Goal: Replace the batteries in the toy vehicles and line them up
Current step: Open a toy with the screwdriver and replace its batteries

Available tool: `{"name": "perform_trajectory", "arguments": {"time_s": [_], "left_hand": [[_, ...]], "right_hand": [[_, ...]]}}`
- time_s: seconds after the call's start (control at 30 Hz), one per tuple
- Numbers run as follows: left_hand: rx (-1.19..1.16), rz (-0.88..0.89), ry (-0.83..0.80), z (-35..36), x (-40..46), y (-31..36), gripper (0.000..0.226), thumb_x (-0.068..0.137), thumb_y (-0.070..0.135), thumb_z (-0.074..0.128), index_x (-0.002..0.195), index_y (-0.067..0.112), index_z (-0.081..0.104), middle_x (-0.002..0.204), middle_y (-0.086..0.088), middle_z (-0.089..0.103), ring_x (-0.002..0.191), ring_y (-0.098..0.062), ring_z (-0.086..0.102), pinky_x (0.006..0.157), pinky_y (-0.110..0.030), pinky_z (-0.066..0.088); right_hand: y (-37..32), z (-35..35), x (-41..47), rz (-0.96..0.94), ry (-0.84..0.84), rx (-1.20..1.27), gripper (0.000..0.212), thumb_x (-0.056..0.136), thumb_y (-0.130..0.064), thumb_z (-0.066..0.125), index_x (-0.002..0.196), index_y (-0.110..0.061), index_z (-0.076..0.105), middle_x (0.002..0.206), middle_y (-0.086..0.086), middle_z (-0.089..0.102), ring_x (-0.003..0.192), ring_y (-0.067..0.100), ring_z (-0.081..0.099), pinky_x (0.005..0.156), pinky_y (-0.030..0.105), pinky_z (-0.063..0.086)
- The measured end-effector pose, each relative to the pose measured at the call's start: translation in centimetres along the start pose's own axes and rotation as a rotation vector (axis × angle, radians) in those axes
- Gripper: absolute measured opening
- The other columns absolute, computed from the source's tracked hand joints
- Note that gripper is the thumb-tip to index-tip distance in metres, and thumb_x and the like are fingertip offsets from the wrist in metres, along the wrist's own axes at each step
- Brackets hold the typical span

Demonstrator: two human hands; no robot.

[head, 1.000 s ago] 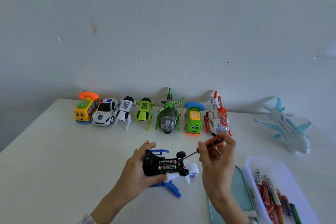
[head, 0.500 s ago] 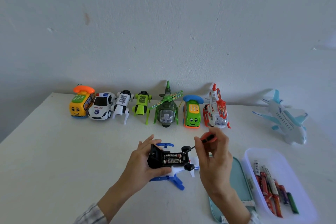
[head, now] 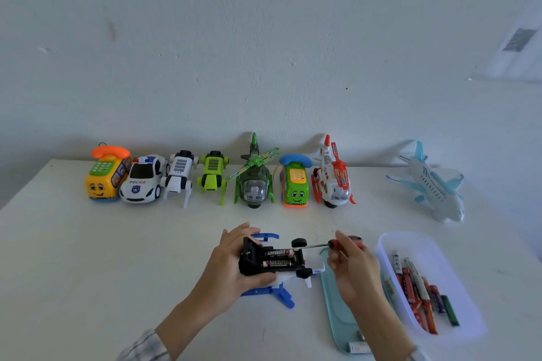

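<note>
Spare batteries (head: 416, 290) are held in the clear tray (head: 390, 239), while the upturned toy plane (head: 275, 265) is gripped by the left hand (head: 231, 269) and the screwdriver (head: 331, 244) is pinched by the right hand (head: 352, 269).

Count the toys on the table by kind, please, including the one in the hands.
Phone cars: 2
Police car: 1
Robot dogs: 2
Helicopters: 2
Airplanes: 2, one standing, one held upside down
Total: 9
</note>
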State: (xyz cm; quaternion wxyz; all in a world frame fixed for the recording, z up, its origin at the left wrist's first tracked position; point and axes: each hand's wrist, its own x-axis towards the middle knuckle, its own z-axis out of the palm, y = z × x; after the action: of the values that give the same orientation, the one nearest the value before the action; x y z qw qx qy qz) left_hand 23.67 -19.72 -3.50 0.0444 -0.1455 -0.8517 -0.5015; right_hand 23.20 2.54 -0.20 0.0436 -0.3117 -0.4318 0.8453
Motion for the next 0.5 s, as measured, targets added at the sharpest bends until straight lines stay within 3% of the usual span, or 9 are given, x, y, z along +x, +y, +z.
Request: {"name": "perform_trajectory", "arguments": {"time_s": [0.1, 0.2, 0.3, 0.37, 0.5], "left_hand": [[-0.009, 0.006, 0.008, 0.3, 0.1, 0.2, 0.057, 0.052, 0.08, 0.068, 0.091, 0.04, 0.057, 0.125, 0.037, 0.045, 0.129, 0.013, 0.032, 0.107, -0.005, 0.012], [-0.03, -0.024, 0.0, 0.4, 0.1, 0.5, 0.05, 0.052, 0.061, 0.078, 0.091, 0.035, 0.06, 0.123, 0.028, 0.048, 0.121, 0.006, 0.043, 0.102, -0.017, 0.035], [-0.033, -0.028, 0.002, 0.5, 0.0, 0.7, 0.048, 0.053, 0.057, 0.078, 0.091, 0.034, 0.06, 0.123, 0.023, 0.047, 0.115, 0.003, 0.047, 0.097, -0.017, 0.04], [-0.018, -0.012, 0.004, 0.5, -0.1, 0.8, 0.05, 0.052, 0.061, 0.076, 0.091, 0.035, 0.059, 0.123, 0.024, 0.046, 0.116, 0.003, 0.045, 0.096, -0.013, 0.039], [-0.016, 0.008, -0.022, 0.6, -0.4, 0.7, 0.065, 0.051, 0.082, 0.066, 0.096, 0.036, 0.058, 0.123, 0.03, 0.04, 0.119, 0.005, 0.041, 0.097, -0.009, 0.036]], "right_hand": [[-1.8, 0.2, -1.2, -0.087, -0.046, -0.117, 0.018, 0.084, 0.01, 0.045, 0.081, -0.007, 0.05, 0.056, 0.007, 0.043, 0.044, 0.018, 0.038, 0.041, 0.025, 0.028], [-1.6, 0.9, -3.1, -0.209, -0.183, -0.547, 0.02, 0.08, 0.011, 0.045, 0.083, -0.002, 0.06, 0.051, 0.002, 0.037, 0.042, 0.014, 0.031, 0.041, 0.021, 0.023], [0.7, 1.4, -4.8, -0.407, -0.234, -1.168, 0.008, 0.081, -0.012, 0.061, 0.079, -0.016, 0.067, 0.065, -0.009, 0.051, 0.055, 0.011, 0.045, 0.05, 0.02, 0.033], [2.0, 1.8, -5.7, -0.521, -0.168, -1.427, 0.009, 0.086, -0.031, 0.06, 0.08, -0.024, 0.063, 0.081, -0.008, 0.05, 0.067, 0.008, 0.05, 0.056, 0.022, 0.039], [3.0, 2.5, -6.2, -0.689, -0.092, -1.339, 0.018, 0.085, -0.04, 0.064, 0.078, -0.025, 0.057, 0.082, -0.009, 0.054, 0.069, 0.01, 0.053, 0.057, 0.024, 0.045]]}}
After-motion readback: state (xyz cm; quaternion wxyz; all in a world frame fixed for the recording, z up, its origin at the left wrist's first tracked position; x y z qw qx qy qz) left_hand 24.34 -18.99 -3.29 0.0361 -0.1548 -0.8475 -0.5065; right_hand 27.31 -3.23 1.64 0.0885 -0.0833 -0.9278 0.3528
